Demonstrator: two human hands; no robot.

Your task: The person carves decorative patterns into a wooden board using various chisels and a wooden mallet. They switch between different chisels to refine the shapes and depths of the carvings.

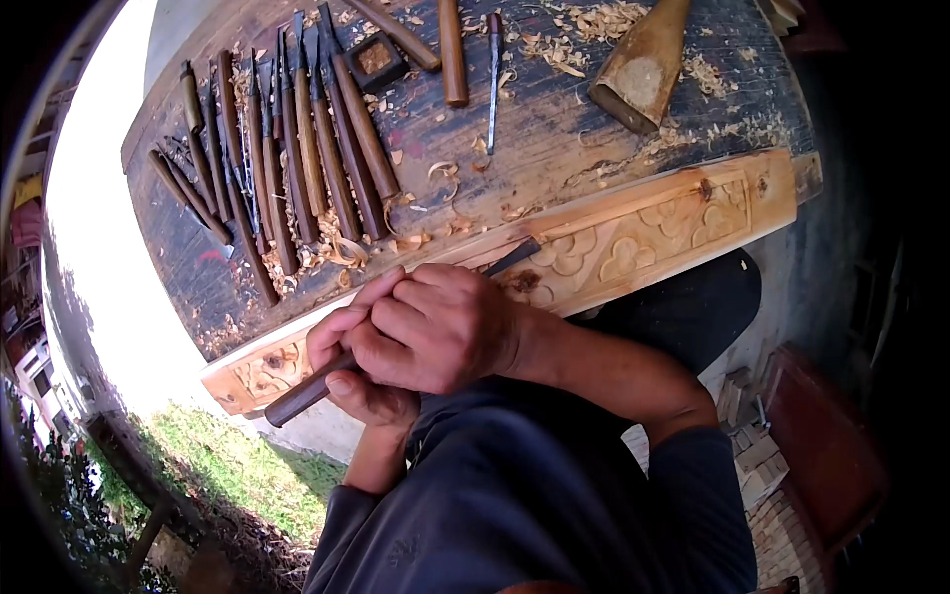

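Observation:
Both of my hands are closed around a carving chisel (pixel 299 398) whose dark wooden handle slants out at the lower left. Its metal blade reaches up to the right, the tip against the face of a carved wooden board (pixel 584 287). My right hand (pixel 435 327) lies over the chisel's middle and hides part of it. Partly covered by it, my left hand (pixel 371 398) grips the handle, thumb below and fingers above. Flower-like shapes in relief run along the pale board, which lies along the near edge of the workbench (pixel 534 183).
Several wooden-handled chisels (pixel 297 163) lie in a row at the left of the bench. A small dark square box (pixel 374 59), a thin chisel (pixel 494 84) and a wooden mallet (pixel 643 74) lie farther back among curled wood shavings (pixel 554 54). Grass (pixel 233 465) shows below left.

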